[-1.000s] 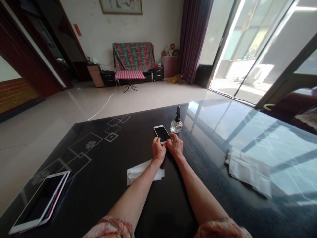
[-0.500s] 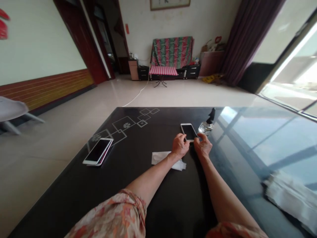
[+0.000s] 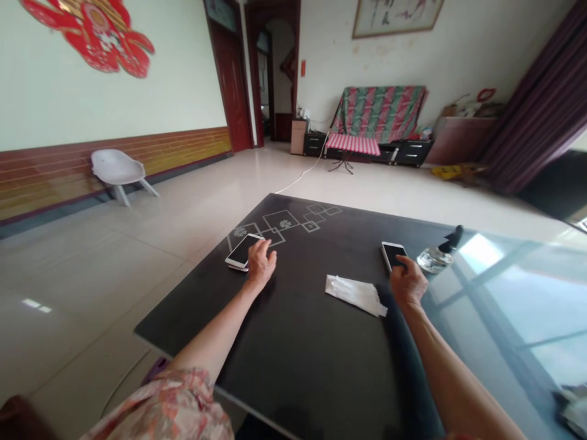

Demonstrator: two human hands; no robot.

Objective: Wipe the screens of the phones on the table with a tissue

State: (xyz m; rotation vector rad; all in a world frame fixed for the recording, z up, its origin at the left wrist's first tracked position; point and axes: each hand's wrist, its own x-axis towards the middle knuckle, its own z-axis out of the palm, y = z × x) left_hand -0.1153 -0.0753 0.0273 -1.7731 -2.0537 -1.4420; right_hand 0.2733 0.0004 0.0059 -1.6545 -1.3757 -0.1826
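My left hand [image 3: 262, 261] reaches over the right side of a white-framed smartphone [image 3: 239, 252], its fingers apart and slightly bent. That phone lies on top of another flat device [image 3: 238, 267], of which only an edge shows. At the right, my right hand [image 3: 408, 278] grips the lower end of a second white smartphone [image 3: 393, 252], which rests on the table with its dark screen up. A folded white tissue [image 3: 355, 294] lies between my two arms. Just right of the second phone is a clear spray bottle [image 3: 435, 260] with a black nozzle.
The dark glossy table [image 3: 312, 360] carries a pattern of pale squares near its far left edge. White crumpled material [image 3: 576, 410] sits at the lower right. Beyond the table are a white plastic chair [image 3: 120, 171] and a small stool with striped cover [image 3: 353, 143].
My left hand has left the right-hand phone and moved left to the stacked phone. My right hand stays at its phone. The camera view has turned left.
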